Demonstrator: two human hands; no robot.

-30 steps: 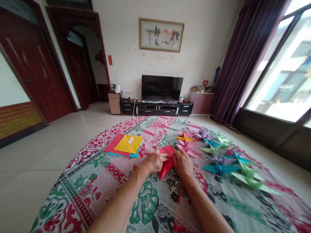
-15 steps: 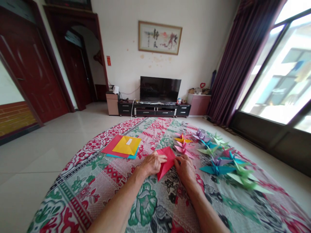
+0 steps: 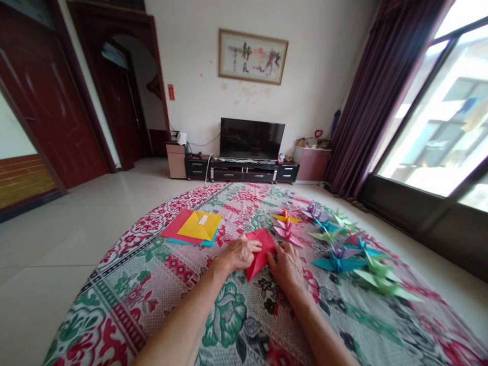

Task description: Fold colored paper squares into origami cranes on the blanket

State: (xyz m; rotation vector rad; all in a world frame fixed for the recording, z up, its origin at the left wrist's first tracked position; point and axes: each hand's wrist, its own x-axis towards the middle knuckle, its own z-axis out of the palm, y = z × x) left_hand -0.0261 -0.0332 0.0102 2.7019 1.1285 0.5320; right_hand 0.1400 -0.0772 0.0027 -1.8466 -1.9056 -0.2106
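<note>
A folded sheet of red origami paper (image 3: 263,249) lies on the table between my hands, one point toward me. My left hand (image 3: 239,253) grips its left side, with the fingers closed and resting on top. At the right edge, the thumb and bent fingers of my right hand (image 3: 288,265) are closed on the paper. The undersides of the fingertips are hidden. Just beyond my right hand sits a pink paper crane (image 3: 288,232), with a yellow-orange crane (image 3: 286,217) behind it.
Colored paper squares (image 3: 186,227) lie stacked at the left, a small white slip (image 3: 203,219) on top. Several blue, green and purple cranes (image 3: 339,262) spread over the right side. A floral cloth (image 3: 229,315) covers the round table. Beyond stands a television (image 3: 252,138).
My right thumb has shifted slightly left and inward over the red paper's right edge. My left hand stays on the paper. The camera view has shifted slightly.
</note>
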